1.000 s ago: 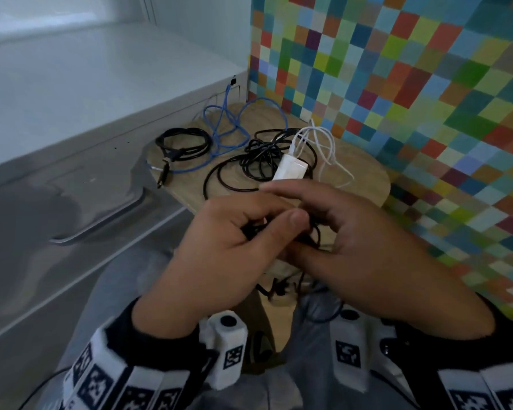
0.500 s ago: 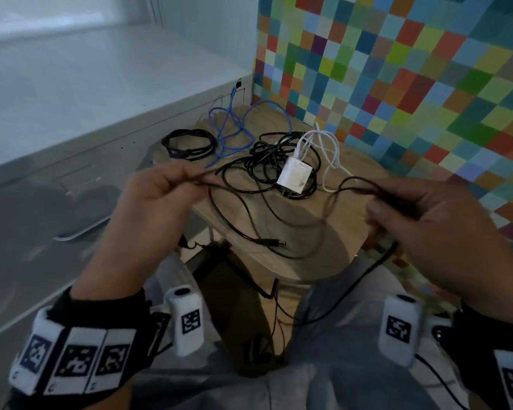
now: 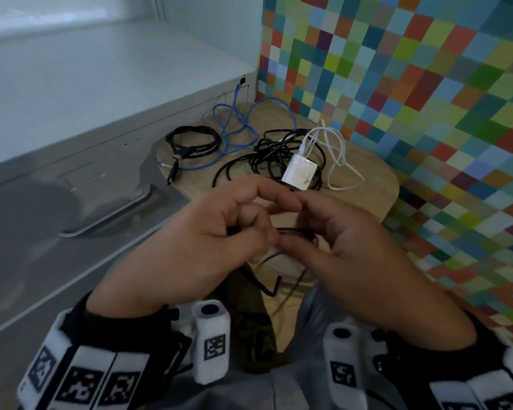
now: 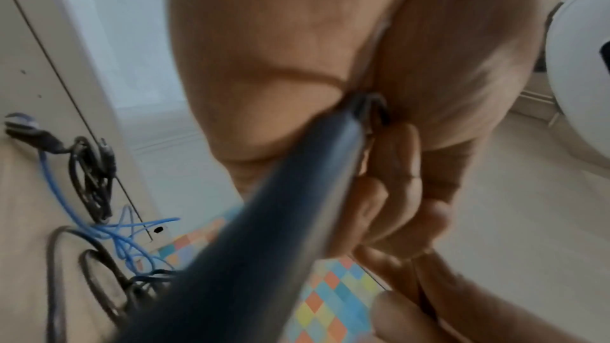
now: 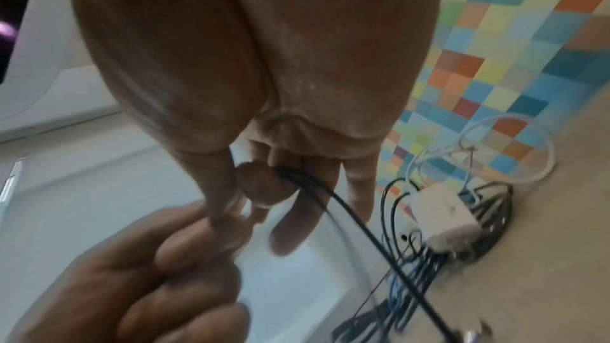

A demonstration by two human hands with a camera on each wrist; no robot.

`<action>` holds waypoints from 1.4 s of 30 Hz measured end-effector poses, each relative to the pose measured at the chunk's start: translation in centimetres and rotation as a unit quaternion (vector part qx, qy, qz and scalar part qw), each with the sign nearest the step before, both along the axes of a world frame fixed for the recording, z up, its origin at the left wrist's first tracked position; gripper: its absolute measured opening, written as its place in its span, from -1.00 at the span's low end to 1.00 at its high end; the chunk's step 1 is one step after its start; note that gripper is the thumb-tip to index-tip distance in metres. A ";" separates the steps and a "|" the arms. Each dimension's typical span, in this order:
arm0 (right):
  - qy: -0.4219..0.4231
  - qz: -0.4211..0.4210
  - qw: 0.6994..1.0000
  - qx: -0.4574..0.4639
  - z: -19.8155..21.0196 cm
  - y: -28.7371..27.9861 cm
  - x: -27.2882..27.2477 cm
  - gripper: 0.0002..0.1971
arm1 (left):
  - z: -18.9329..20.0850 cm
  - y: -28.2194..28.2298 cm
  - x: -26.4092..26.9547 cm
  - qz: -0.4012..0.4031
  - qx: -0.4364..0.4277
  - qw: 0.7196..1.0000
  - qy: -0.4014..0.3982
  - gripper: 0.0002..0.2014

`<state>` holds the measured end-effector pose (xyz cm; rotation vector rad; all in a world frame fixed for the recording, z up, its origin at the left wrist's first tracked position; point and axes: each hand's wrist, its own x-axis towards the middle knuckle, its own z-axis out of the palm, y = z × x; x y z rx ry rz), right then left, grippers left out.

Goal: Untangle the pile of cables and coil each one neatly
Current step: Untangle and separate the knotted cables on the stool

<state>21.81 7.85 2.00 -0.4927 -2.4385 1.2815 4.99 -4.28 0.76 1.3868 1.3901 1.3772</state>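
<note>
Both hands meet just above the near edge of the round wooden table (image 3: 376,184), working one thin black cable (image 3: 293,230). Left hand (image 3: 196,247) has thumb and fingers curled in, pinching the cable near the middle of the frame; in the left wrist view the strands run into the fold of the fingers (image 4: 389,155), blurred by a dark strand right at the lens. Right hand (image 3: 353,247) is also curled, thumb against fingertips on the same cable — the right wrist view shows the strand (image 5: 346,213) leaving between the fingers (image 5: 290,218) and running down toward the pile. A loop of it hangs below the hands off the table's near edge. Step in hand, as I read it: coiling this one freed cable, laying another turn into the left-hand pinch. Rest of the job is untouched-looking: tangled black cables (image 3: 273,155) mid-table with a white charger (image 3: 299,173) on top, its white cable (image 3: 338,155) looping to the right, blue cable (image 3: 234,128) sprawled at the far left running toward the wall, and a black coil (image 3: 190,143) on the far left that already looks bundled. Next move needs the right hand to slide along for slack and bring a same-size loop back to the left — keep the pinch firm so earlier turns don't spring open, and watch the hanging tail doesn't snag the pile.
</note>
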 end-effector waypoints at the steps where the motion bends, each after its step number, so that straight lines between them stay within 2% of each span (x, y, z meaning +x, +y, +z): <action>1: 0.013 -0.019 1.000 -0.006 0.2 0.3 0.1 -0.83 | -0.2 0.0 -0.3 0.002 -0.004 1.000 -0.008 -0.70; 3: 0.060 -0.056 0.996 -0.031 0.9 0.8 0.5 -0.89 | -0.8 0.1 -1.1 -0.005 -0.006 0.999 -0.032 -0.70; 6: 0.135 -0.126 0.978 -0.094 1.3 1.6 1.4 -0.81 | -1.5 0.3 -1.8 -0.031 -0.039 0.999 -0.013 -0.83; 8: 0.156 -0.173 0.964 -0.126 1.3 2.6 2.3 -0.77 | -1.9 0.4 -2.0 -0.035 -0.071 0.997 -0.010 -0.88; 10: 0.141 -0.211 0.962 -0.098 1.4 3.5 3.1 -0.81 | -2.0 0.4 -2.2 -0.014 -0.075 0.996 -0.039 -0.78; 12: 0.074 -0.239 0.968 -0.014 1.3 4.3 3.8 -0.81 | -1.9 0.4 -2.3 0.004 -0.056 0.994 -0.096 -0.69; 15: -0.091 -0.202 0.972 0.076 0.2 5.2 4.4 -0.81 | -1.7 0.2 -2.6 0.024 0.013 0.974 -0.225 -0.68; 17: -0.158 -0.153 0.974 0.054 -0.4 5.2 4.6 -0.87 | -1.5 0.2 -2.6 0.023 0.060 0.962 -0.265 -0.67; 18: -0.178 -0.129 0.975 0.038 -0.6 4.9 4.5 -0.79 | -1.4 0.2 -2.4 0.020 0.068 0.963 -0.261 -0.68; 22: -0.132 -0.050 0.990 0.008 -1.0 2.9 3.4 -0.27 | -1.3 0.6 -0.9 -0.013 0.029 0.981 -0.192 -0.71; 24: -0.070 -0.042 0.997 -0.009 -0.7 1.8 2.5 -0.19 | -1.3 0.8 0.1 -0.037 0.009 0.988 -0.149 -0.71; 26: -0.029 -0.008 0.998 -0.051 -0.4 1.0 1.7 -0.24 | -1.3 1.0 0.6 -0.052 0.000 0.990 -0.130 -0.73; 29: 0.006 0.030 0.991 -0.131 0.1 0.8 1.4 -0.56 | -1.3 0.9 0.1 -0.030 0.004 0.985 -0.167 -0.75; 31: 0.044 -0.015 0.987 -0.156 0.1 1.4 1.5 -0.71 | -1.4 0.7 -0.7 0.002 0.013 0.976 -0.217 -0.75; 35: 0.130 -0.121 0.958 -0.225 -0.7 3.6 2.2 -0.76 | -1.2 0.2 -3.0 0.053 0.038 0.927 -0.370 -0.77; 36: 0.138 -0.149 0.956 -0.213 -0.7 4.0 2.5 -0.78 | -1.2 0.1 -3.4 0.058 0.045 0.915 -0.397 -0.78; 38: 0.119 -0.191 0.965 -0.132 -0.5 4.4 2.8 -0.81 | -1.0 0.1 -3.6 0.073 0.061 0.902 -0.421 -0.76; 40: 0.075 -0.202 0.976 -0.021 -0.5 4.3 2.6 -0.87 | -0.9 0.3 -3.1 0.090 0.080 0.896 -0.427 -0.73; 42: 0.029 -0.202 0.978 0.050 -0.7 4.0 2.3 -0.81 | -0.8 0.8 -2.3 0.107 0.102 0.896 -0.419 -0.71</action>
